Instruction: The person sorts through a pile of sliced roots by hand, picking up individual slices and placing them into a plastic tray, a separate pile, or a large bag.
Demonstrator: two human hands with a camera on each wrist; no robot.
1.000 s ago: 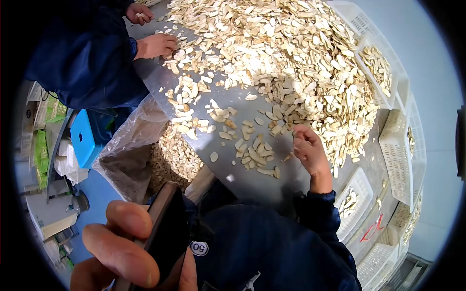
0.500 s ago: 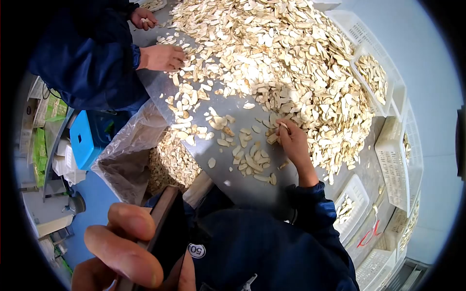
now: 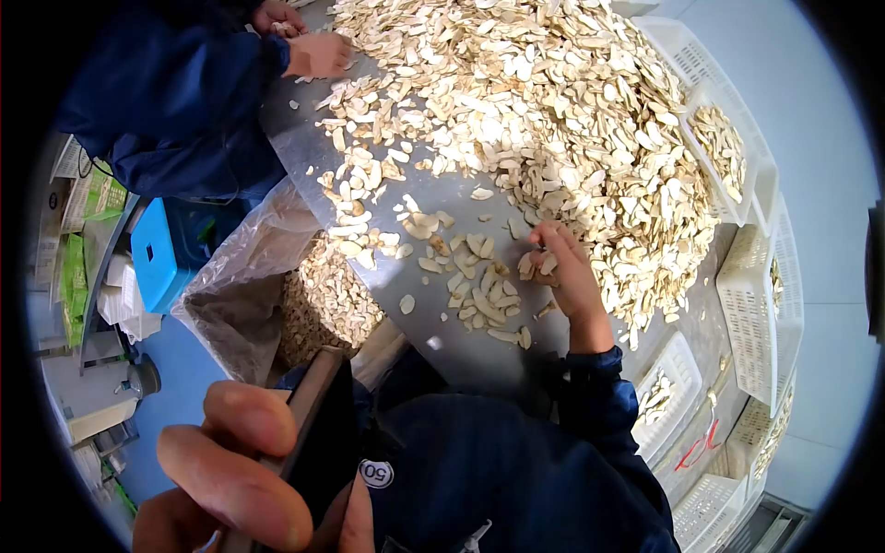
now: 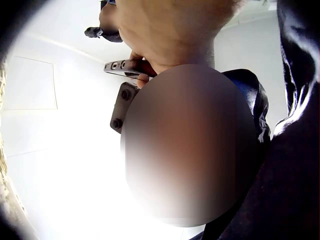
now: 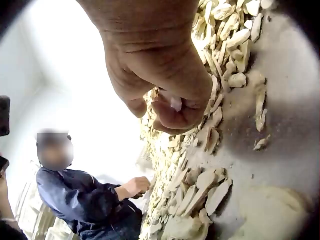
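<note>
In the head view my left hand grips a dark phone low at the left; the left wrist view shows the hand above one end of the phone. My right hand is at the near edge of a large heap of pale dried slices, its fingers curled round a few slices. Close up in the right wrist view, the right hand pinches a whitish piece. Left of it on the grey table lies a small group of slices.
Another person's hands are at the heap's far left. A plastic-lined container of slices stands below the table edge. White baskets, a shallow tray and red-handled scissors are at the right. A blue bin stands left.
My right hand went left to the heap's edge, then slightly back right, and now has slices in its fingers. The other person's hands shifted away toward the top. My left hand keeps the phone.
</note>
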